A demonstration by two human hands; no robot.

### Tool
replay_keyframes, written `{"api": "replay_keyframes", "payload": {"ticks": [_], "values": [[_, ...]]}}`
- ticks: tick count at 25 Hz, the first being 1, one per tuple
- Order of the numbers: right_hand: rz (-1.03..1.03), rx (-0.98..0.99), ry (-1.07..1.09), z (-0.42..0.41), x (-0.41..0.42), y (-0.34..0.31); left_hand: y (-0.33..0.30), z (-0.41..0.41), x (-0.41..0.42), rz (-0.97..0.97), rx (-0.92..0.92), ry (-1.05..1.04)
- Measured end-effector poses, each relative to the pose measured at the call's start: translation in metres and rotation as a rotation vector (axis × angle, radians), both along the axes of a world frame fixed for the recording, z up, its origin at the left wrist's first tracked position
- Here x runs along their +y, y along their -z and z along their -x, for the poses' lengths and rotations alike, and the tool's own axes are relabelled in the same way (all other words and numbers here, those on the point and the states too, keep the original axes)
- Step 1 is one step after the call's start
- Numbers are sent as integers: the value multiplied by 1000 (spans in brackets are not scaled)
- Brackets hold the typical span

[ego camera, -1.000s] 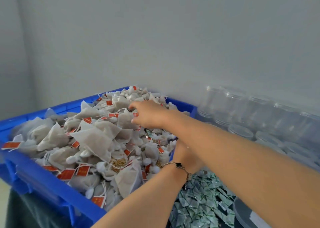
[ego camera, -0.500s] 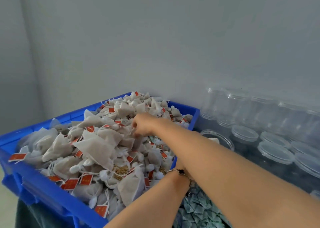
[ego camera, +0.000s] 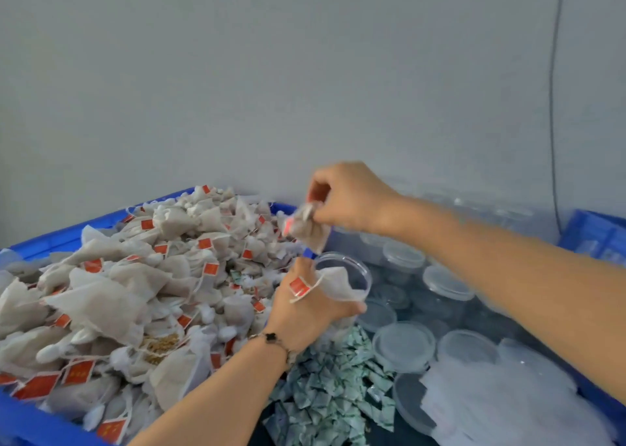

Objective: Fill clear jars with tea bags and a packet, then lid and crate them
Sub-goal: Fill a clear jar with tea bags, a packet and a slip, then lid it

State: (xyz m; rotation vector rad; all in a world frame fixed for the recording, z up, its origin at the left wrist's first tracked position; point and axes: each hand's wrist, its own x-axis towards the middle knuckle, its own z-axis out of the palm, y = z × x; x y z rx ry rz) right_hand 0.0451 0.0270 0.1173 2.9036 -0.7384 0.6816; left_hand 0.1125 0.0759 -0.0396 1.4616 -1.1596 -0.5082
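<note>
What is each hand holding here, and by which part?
The right hand pinches a tea bag by its top. The left hand grips the open clear jar around its side.

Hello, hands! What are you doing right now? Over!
Right hand pinches tea bag above open jar. Left hand grips the jar, one bag already draped at its rim. Nothing in the way.

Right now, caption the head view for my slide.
Right hand carries white mesh tea bags toward the clear plastic jar the left hand holds.
</note>
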Motion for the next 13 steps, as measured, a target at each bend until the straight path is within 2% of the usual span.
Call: {"api": "replay_keyframes", "payload": {"ticks": [4,7,9,11,13], "values": [[-163,296,42,52,-3,44,4,-1,-4,17,20,46],[-209,589,48,49,-3,66,3,-3,-7,-32,-278,-8],[-172,785,58,39,-1,75,-1,-1,-7,-92,-380,21],[-107,836,97,31,0,73,-3,-1,-6,-126,-395,5],[-45,689,82,31,0,64,-4,-3,-4,-58,-270,-21]]}}
